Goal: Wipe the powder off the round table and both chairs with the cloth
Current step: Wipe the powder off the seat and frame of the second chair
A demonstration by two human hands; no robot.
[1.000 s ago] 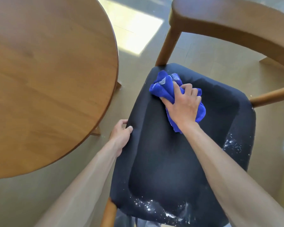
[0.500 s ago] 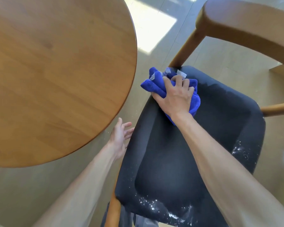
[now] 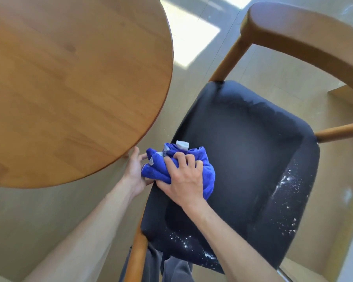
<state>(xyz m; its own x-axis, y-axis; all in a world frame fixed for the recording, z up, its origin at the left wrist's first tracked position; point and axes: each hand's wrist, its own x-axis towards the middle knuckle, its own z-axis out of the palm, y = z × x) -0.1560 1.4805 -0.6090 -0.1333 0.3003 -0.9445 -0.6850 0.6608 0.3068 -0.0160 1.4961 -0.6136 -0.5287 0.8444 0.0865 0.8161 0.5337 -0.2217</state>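
Blue microfibre cloth (image 3: 177,169) is bunched under my right hand (image 3: 183,180), its fingers (image 3: 172,162) curled over it at the seat's left edge, mid-frame. My left hand (image 3: 135,174) is cupped just beside that edge, touching the cloth; whether it grips, I cannot tell. Powder (image 3: 287,184) remains along the dark chair seat (image 3: 243,151) at lower right, and more along its front. I judge it best to press flat and sweep those specks toward my cupped palm. The round desk (image 3: 69,78), upper left, looks clean.
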